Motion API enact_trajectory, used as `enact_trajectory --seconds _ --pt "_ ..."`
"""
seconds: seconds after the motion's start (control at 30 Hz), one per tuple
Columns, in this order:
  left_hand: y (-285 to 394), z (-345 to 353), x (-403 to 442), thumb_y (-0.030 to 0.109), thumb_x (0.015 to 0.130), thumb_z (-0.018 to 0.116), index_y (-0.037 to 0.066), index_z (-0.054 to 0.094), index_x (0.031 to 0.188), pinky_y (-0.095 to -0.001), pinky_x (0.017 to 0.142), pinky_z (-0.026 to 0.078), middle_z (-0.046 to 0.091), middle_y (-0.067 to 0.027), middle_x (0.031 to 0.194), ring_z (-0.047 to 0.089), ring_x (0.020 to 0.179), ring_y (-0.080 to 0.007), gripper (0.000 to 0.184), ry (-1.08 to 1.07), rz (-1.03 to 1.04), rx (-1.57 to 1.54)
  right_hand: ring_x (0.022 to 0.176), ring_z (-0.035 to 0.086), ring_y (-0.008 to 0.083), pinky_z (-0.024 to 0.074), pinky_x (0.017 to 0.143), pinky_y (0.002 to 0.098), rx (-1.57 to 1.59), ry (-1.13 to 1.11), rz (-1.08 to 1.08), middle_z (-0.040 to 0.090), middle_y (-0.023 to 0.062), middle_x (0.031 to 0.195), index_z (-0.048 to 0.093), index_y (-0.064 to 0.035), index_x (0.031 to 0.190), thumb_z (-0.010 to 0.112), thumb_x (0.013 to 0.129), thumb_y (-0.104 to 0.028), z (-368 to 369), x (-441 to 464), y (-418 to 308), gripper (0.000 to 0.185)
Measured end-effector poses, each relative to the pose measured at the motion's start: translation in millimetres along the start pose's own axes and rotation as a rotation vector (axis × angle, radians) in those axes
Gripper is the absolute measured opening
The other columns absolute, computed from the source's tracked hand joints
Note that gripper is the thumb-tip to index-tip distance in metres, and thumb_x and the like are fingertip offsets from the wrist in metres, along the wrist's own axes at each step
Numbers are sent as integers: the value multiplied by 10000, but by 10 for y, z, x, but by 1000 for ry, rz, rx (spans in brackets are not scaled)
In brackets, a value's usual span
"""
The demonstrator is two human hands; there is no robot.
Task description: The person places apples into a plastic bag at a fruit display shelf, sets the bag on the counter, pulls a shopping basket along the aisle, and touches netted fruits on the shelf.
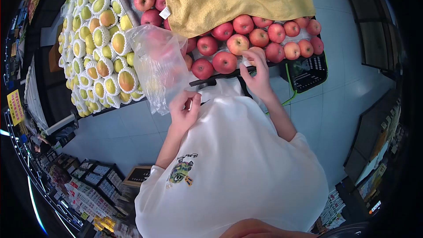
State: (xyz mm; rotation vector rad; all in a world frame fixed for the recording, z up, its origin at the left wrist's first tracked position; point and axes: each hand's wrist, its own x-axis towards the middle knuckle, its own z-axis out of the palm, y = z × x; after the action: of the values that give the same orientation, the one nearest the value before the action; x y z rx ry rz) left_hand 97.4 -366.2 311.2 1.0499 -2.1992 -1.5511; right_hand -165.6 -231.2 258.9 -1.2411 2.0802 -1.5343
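Observation:
My left hand point(185, 108) is closed at the edge of a clear plastic bag point(154, 68), its fingers curled in. The bag hangs loosely up and to the left, over the front of the fruit display; its contents, if any, are hard to separate from the fruit behind. My right hand point(257, 75) reaches to the front row of red apples point(224, 62), thumb and fingers apart. A small white bit shows by its fingers; I cannot tell what it is. Just beyond the fingertips sits a yellowish-red apple point(238, 44).
A yellow towel point(238, 0) covers the apples at the back. Left of them, pears in white foam nets point(101, 37) are piled high. A black basket point(308, 72) with a green edge stands at the right, beside the display. A dark rail point(222, 76) runs along the front.

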Motion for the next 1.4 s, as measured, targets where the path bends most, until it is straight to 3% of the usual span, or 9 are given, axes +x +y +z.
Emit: enact_trajectory --seconds 0.13,0.23,0.37,0.53,0.73,0.8,1.13,1.33,1.4 --pt "-185 -221 0 108 1012 641 -35 654 982 -244 728 463 657 -25 896 577 784 -98 147 584 105 -225 1098 592 210 495 974 353 420 -477 125 586 104 1254 468 -81 1466 833 856 -193 567 203 -601 719" --pt "-246 -592 273 140 1042 598 -34 666 1034 -283 789 490 668 -53 946 604 868 -137 187 603 95 92 1038 627 225 522 923 365 407 -749 167 620 108 1181 461 -90 1464 868 828 -310 880 324 -905 786" --pt "-40 -873 757 147 1044 580 -23 657 1161 -336 905 492 666 -96 1102 624 1032 -207 221 482 134 141 893 671 245 552 800 386 289 -584 64 661 109 1009 539 -47 1295 822 869 -269 1406 258 -1025 557" --pt "-95 -1106 948 120 978 598 10 613 1244 -376 983 469 635 -144 1216 611 1110 -269 289 321 276 225 775 637 171 526 722 300 410 -393 -95 629 80 944 592 -8 1061 697 892 26 1747 254 -1218 202" --pt "-845 -983 1247 99 853 718 34 635 1253 -390 976 495 670 -116 1219 638 1127 -253 414 98 98 -237 757 614 186 508 698 315 592 -349 -191 571 74 894 539 -11 1016 663 910 40 1992 131 -1613 171" --pt "-1376 -979 1510 213 845 759 60 598 1346 -397 925 501 643 -140 1170 626 1073 -299 548 -48 442 297 762 615 208 513 701 329 612 -370 -197 563 79 903 518 -10 1026 654 918 30 2033 92 -1640 178" --pt "-212 -639 1254 281 721 862 138 616 1302 -469 870 529 672 -165 1121 657 1006 -367 646 112 249 619 777 600 156 502 717 296 609 -353 -166 578 61 915 535 -20 989 641 923 58 2178 -15 -1688 147" --pt "-494 -628 1260 190 705 820 124 570 1324 -459 901 509 687 -177 1064 646 1023 -404 671 273 429 568 942 587 262 490 827 395 277 -114 -449 568 130 1033 572 14 1218 688 951 -319 2005 -1 -1455 441" --pt "-421 -766 1148 88 678 869 101 558 1314 -429 965 508 675 -160 1162 635 1135 -367 708 291 555 142 1053 537 321 449 942 434 25 155 -443 526 192 1180 506 21 1370 630 984 -394 1843 180 -1281 580"
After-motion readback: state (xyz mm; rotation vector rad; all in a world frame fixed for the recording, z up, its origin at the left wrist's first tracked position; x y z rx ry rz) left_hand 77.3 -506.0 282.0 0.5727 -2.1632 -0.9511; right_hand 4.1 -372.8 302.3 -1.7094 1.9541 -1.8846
